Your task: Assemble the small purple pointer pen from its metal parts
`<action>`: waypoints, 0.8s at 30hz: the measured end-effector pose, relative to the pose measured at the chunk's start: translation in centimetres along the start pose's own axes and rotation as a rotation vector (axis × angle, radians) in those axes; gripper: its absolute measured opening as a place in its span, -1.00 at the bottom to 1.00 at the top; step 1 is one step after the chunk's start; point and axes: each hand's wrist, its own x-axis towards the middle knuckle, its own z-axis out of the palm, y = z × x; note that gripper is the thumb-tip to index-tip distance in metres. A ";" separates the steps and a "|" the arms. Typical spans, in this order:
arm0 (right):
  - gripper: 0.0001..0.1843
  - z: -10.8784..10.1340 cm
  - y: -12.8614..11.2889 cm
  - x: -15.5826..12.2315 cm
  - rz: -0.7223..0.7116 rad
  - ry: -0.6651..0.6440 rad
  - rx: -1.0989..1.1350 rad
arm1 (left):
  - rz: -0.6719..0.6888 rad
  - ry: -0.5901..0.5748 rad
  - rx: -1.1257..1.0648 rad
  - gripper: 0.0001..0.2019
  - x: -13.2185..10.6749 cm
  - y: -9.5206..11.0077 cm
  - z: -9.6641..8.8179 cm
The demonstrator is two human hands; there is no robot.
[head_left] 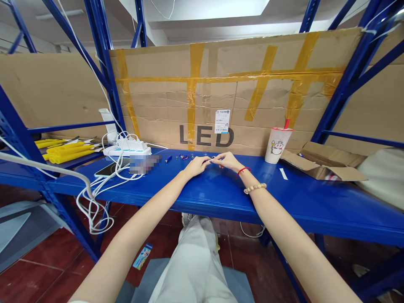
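Note:
My left hand [196, 166] and my right hand [228, 161] meet over the blue tabletop [221, 185], with their fingers pinched together. Between the fingertips is a small, dark, shiny piece [208, 160], too small to name. Just left of my hands lie a short blue cylinder [168, 159] and a little blue part with a touch of red [184, 157]. A few other tiny pieces are near them, and their kind does not show. A red string bracelet [243, 171] and a beaded bracelet [255, 188] circle my right wrist.
On the left are a power strip [128, 148], tangled white cables [94, 202], a phone [105, 169] and yellow-handled items [69, 151]. A cup with a red straw [277, 145] and an open cardboard box [325, 162] stand right. Taped cardboard [164, 105] closes the back.

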 end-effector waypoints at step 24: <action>-0.39 -0.5 1.2 0.5 -0.073 -0.029 -0.011 | -0.013 -0.066 -0.085 -0.77 0.1 -0.1 0.4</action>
